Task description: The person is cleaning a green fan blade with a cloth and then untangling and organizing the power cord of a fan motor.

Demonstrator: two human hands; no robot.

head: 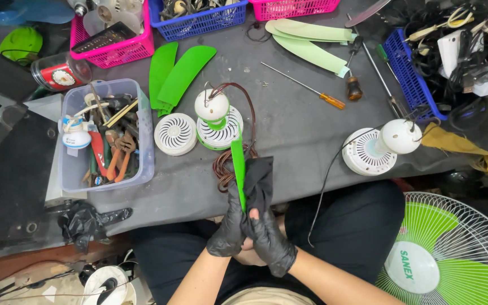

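Both my hands wear black gloves and meet low in the middle of the view. My left hand (pixel 228 225) grips the base of a bright green fan blade (pixel 238 164) that stands edge-on, pointing away from me. My right hand (pixel 271 240) presses a black cloth (pixel 260 178) against the blade's right side. Just beyond the blade stands a small white fan motor unit with a green ring (pixel 217 120), with a brown wire (pixel 248 110) looping from it down to a coil by my hands.
Two more green blades (pixel 177 72) and a white grille cap (pixel 175 133) lie beyond. A clear tool tub (pixel 145 135) stands at left, a second white motor unit (pixel 380 148) at right. Pale green blades (pixel 312 45), screwdrivers (pixel 306 86) and baskets sit farther back; a floor fan (pixel 453 254) at lower right.
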